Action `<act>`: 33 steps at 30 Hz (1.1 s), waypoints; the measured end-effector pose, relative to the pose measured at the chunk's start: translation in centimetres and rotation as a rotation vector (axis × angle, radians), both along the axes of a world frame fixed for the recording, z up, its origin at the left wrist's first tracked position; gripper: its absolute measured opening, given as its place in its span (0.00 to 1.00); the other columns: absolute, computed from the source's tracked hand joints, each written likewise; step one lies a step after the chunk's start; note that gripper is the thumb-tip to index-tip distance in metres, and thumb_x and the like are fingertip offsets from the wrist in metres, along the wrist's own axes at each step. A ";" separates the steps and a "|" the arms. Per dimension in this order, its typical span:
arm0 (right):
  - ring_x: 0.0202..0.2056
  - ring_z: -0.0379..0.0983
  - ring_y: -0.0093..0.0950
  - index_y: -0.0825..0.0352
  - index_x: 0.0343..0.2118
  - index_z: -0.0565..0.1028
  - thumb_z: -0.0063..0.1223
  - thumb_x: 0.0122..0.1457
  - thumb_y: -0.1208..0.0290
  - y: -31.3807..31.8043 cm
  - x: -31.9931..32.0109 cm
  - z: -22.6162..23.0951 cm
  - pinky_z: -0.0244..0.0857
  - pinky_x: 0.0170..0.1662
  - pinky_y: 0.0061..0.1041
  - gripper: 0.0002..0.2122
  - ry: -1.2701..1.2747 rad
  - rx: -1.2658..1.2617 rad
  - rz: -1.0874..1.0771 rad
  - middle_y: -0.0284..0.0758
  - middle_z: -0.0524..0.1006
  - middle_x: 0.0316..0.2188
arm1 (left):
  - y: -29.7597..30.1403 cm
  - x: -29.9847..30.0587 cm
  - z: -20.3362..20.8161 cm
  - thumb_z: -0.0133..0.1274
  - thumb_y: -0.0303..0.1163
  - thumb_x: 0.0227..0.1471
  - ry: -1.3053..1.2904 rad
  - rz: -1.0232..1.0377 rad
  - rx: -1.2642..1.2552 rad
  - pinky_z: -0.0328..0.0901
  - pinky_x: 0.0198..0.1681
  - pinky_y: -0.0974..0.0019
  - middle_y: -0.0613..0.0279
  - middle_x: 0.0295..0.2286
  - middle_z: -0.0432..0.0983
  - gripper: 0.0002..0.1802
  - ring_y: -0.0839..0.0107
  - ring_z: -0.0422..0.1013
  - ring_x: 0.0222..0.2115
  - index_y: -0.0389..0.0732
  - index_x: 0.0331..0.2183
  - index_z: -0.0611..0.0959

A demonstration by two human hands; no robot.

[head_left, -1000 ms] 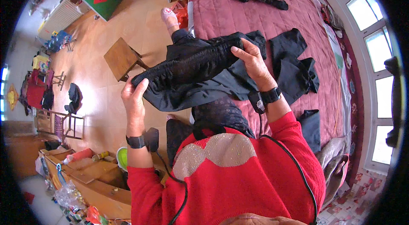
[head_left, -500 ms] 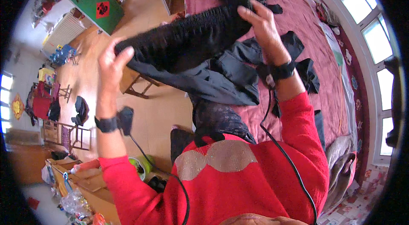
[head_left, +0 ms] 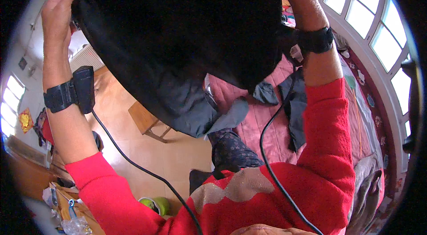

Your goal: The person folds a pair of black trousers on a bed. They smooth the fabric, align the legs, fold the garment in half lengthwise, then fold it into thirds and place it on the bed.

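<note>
Garment (head_left: pixel 178 35) hangs spread wide; black above, slate-grey lower down.

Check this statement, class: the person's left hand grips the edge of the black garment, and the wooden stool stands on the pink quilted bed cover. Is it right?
Not quite: the wooden stool stands on the tiled floor, left of the pink quilted bed cover, as the head view shows.

The garment (head_left: pixel 178 35) is matt cloth, the stool (head_left: pixel 144 117) wooden.
</note>
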State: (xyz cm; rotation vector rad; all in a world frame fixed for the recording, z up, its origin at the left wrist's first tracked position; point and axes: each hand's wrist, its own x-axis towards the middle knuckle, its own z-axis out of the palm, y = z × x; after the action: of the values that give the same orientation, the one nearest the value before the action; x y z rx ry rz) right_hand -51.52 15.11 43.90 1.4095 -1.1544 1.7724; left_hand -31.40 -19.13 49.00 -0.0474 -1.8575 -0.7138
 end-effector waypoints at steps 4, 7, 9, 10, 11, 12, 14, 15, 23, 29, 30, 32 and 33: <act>0.36 0.71 0.22 0.72 0.40 0.77 0.57 0.61 0.65 1.1 -0.7 0.2 0.67 0.41 0.24 0.14 -0.007 0.147 -0.232 0.30 0.78 0.33 | 0.3 1.2 -2.3 0.61 0.36 0.55 -0.189 -0.314 0.223 0.63 0.53 0.68 0.65 0.41 0.80 0.21 0.72 0.73 0.44 0.40 0.49 0.80; 0.34 0.71 0.20 0.71 0.41 0.77 0.58 0.59 0.67 1.2 -1.6 -2.0 0.66 0.39 0.22 0.13 -0.208 0.210 -0.096 0.29 0.78 0.32 | 1.9 1.1 -4.7 0.60 0.33 0.55 -0.219 -0.517 0.344 0.64 0.52 0.68 0.64 0.42 0.79 0.20 0.72 0.73 0.44 0.39 0.50 0.79; 0.38 0.72 0.22 0.69 0.46 0.77 0.57 0.60 0.67 1.1 -2.2 -3.8 0.66 0.44 0.23 0.14 -0.228 0.248 -0.148 0.31 0.79 0.36 | 3.4 0.9 -6.2 0.60 0.30 0.55 -0.230 -0.506 0.436 0.64 0.53 0.69 0.63 0.43 0.78 0.20 0.71 0.72 0.45 0.38 0.50 0.78; 0.42 0.73 0.23 0.67 0.49 0.77 0.56 0.62 0.63 1.5 -2.4 -4.5 0.65 0.50 0.24 0.17 -0.167 0.284 -0.349 0.33 0.79 0.39 | 4.1 1.2 -6.8 0.59 0.29 0.53 -0.251 -0.517 0.400 0.64 0.54 0.69 0.63 0.44 0.77 0.23 0.72 0.72 0.46 0.37 0.51 0.77; 0.44 0.73 0.23 0.63 0.53 0.76 0.56 0.61 0.61 1.8 -2.7 -5.1 0.64 0.52 0.24 0.19 -0.120 0.323 -0.314 0.33 0.79 0.42 | 4.7 1.3 -7.4 0.59 0.28 0.52 -0.283 -0.596 0.289 0.63 0.56 0.68 0.62 0.44 0.77 0.24 0.71 0.72 0.47 0.36 0.52 0.76; 0.46 0.72 0.23 0.67 0.51 0.75 0.57 0.60 0.66 1.8 -3.0 -5.7 0.64 0.54 0.26 0.18 -0.142 0.288 -0.263 0.34 0.80 0.42 | 5.3 1.6 -8.0 0.58 0.26 0.51 -0.306 -0.644 0.214 0.61 0.57 0.68 0.62 0.45 0.76 0.25 0.71 0.71 0.48 0.36 0.53 0.76; 0.52 0.70 0.25 0.64 0.55 0.73 0.57 0.59 0.68 2.4 -3.2 -6.9 0.61 0.58 0.27 0.20 0.016 0.351 -0.310 0.36 0.78 0.48 | 5.9 1.9 -8.7 0.57 0.26 0.49 -0.379 -0.618 0.201 0.60 0.59 0.67 0.60 0.47 0.76 0.27 0.70 0.71 0.49 0.35 0.53 0.75; 0.55 0.69 0.26 0.63 0.56 0.72 0.56 0.58 0.70 2.1 -3.6 -7.2 0.60 0.60 0.28 0.21 0.022 0.419 -0.314 0.38 0.77 0.51 | 5.9 1.7 -8.7 0.57 0.26 0.49 -0.422 -0.585 0.176 0.60 0.58 0.67 0.60 0.46 0.76 0.26 0.71 0.71 0.48 0.35 0.51 0.76; 0.57 0.68 0.41 0.62 0.52 0.73 0.51 0.49 0.83 3.3 -3.7 -12.0 0.58 0.63 0.37 0.24 0.223 0.829 -0.092 0.41 0.75 0.51 | 6.0 0.3 -11.7 0.56 0.26 0.48 -0.554 -0.528 0.161 0.63 0.53 0.70 0.64 0.42 0.78 0.21 0.75 0.72 0.44 0.37 0.47 0.80; 0.52 0.71 0.39 0.61 0.48 0.75 0.51 0.46 0.84 3.5 -4.1 -13.8 0.63 0.58 0.34 0.23 0.179 0.980 -0.053 0.39 0.76 0.46 | 6.1 -0.4 -13.1 0.54 0.24 0.48 -0.622 -0.469 0.070 0.64 0.53 0.70 0.65 0.40 0.79 0.19 0.75 0.73 0.43 0.38 0.45 0.82; 0.51 0.72 0.39 0.61 0.47 0.75 0.51 0.46 0.84 3.5 -4.2 -14.0 0.64 0.58 0.34 0.22 0.202 0.963 -0.036 0.39 0.76 0.45 | 6.0 -0.4 -13.3 0.54 0.24 0.49 -0.641 -0.474 0.089 0.64 0.53 0.69 0.65 0.40 0.79 0.19 0.75 0.73 0.43 0.38 0.45 0.82; 0.50 0.72 0.39 0.61 0.45 0.76 0.51 0.45 0.84 3.5 -4.1 -14.5 0.65 0.56 0.35 0.21 0.168 1.026 -0.061 0.38 0.76 0.43 | 5.9 -0.5 -13.7 0.54 0.23 0.49 -0.661 -0.460 0.072 0.65 0.53 0.69 0.66 0.40 0.79 0.18 0.75 0.73 0.43 0.39 0.45 0.82; 0.49 0.72 0.39 0.63 0.43 0.75 0.50 0.44 0.86 3.4 -4.0 -14.7 0.65 0.54 0.35 0.20 0.193 0.999 -0.036 0.38 0.75 0.42 | 5.8 -0.6 -13.8 0.53 0.23 0.50 -0.670 -0.454 0.063 0.65 0.53 0.69 0.66 0.40 0.79 0.18 0.75 0.73 0.43 0.39 0.45 0.82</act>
State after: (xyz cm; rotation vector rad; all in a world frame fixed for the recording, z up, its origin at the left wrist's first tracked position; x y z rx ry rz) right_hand -55.53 18.53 29.20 1.9960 -2.0613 0.9714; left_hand -32.01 -13.34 35.16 -0.2163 -2.4958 -1.2079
